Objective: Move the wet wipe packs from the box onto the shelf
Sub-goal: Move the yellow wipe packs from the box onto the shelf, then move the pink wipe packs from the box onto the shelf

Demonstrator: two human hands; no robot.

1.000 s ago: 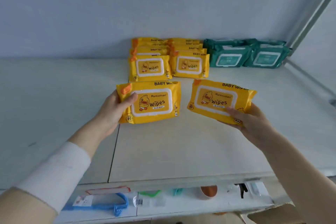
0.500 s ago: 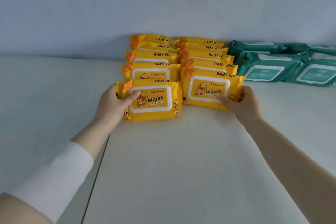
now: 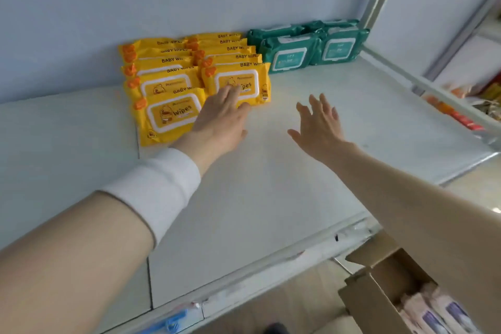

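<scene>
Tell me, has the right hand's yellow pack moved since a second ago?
Yes: the pack went back toward the green packs, leaving the right hand, onto the shelf.

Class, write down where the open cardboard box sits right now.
In the head view the cardboard box sits lower right, below the front edge of the shelf, partly under the right arm.
</scene>
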